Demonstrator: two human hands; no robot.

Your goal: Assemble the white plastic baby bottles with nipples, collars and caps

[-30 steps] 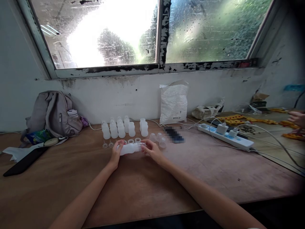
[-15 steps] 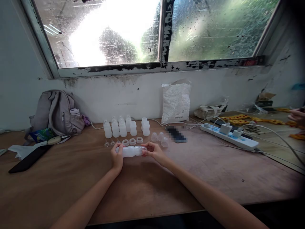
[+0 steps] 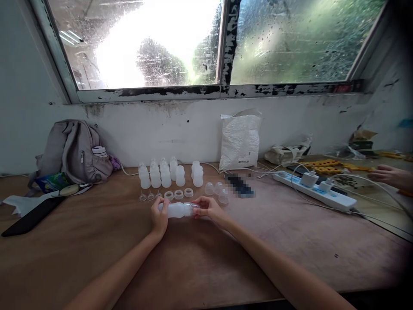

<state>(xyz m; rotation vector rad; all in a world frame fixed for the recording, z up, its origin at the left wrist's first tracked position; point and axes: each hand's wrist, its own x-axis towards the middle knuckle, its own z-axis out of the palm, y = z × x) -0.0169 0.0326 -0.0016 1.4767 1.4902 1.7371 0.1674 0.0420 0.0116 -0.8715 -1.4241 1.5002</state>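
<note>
A frosted white baby bottle (image 3: 176,210) lies sideways between my hands, just above the table. My left hand (image 3: 159,217) is wrapped round its base end. The fingers of my right hand (image 3: 209,209) are closed on the clear cap (image 3: 189,209) at the other end. Just beyond the bottle are a row of clear nipples (image 3: 151,196), three white rings (image 3: 178,194) and several clear dome caps (image 3: 223,196). Behind them several frosted bottles (image 3: 165,177) stand upright, some with tops on.
A grey backpack (image 3: 72,150) and a black flat object (image 3: 32,215) are at the left. A white plastic package (image 3: 240,140) leans on the wall. A blurred-out phone-like object (image 3: 240,185) and a power strip (image 3: 318,191) lie right. Another person's hand (image 3: 389,176) is at far right.
My hands and the bottle stay together in nearly the same place, the right fingers slightly shifted on the cap. The view has turned a little. The other person's hand has moved left.
</note>
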